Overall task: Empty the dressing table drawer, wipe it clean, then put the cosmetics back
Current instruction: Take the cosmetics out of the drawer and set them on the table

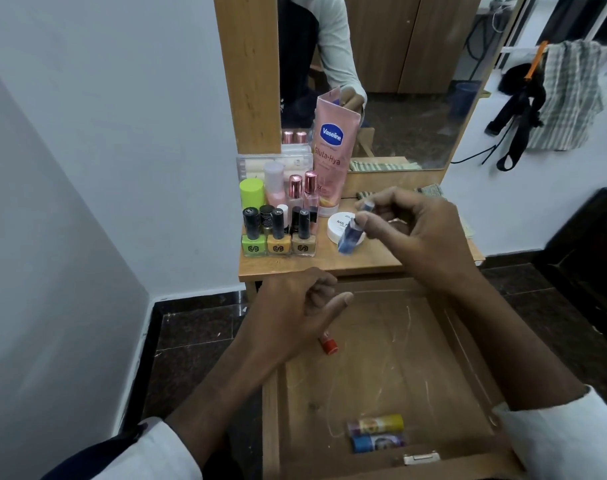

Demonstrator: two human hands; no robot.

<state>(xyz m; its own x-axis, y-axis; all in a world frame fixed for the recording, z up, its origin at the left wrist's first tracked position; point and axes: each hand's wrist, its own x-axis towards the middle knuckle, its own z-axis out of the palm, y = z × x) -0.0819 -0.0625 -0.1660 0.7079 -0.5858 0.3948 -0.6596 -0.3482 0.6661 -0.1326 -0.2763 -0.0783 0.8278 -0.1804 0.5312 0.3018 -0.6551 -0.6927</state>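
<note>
The wooden drawer [461,348] is pulled open below the dressing table top [357,263]. Inside lie a small orange-red item [329,344], partly under my left hand, and two tubes near the front: a yellow one [376,423] and a blue one [378,442]. My right hand [423,237] pinches a small blue bottle [351,237] in the air above the table top, by a white round jar [336,225]. My left hand [295,310] hovers over the drawer's back left corner, fingers loosely curled, holding nothing.
On the table top stand several nail polish bottles [277,237], a green-capped bottle [252,192], pink bottles [303,190], a pink Vaseline tube [332,150] and a clear box [253,166]. A mirror [399,81] rises behind. Wall at left; hanging clothes at right.
</note>
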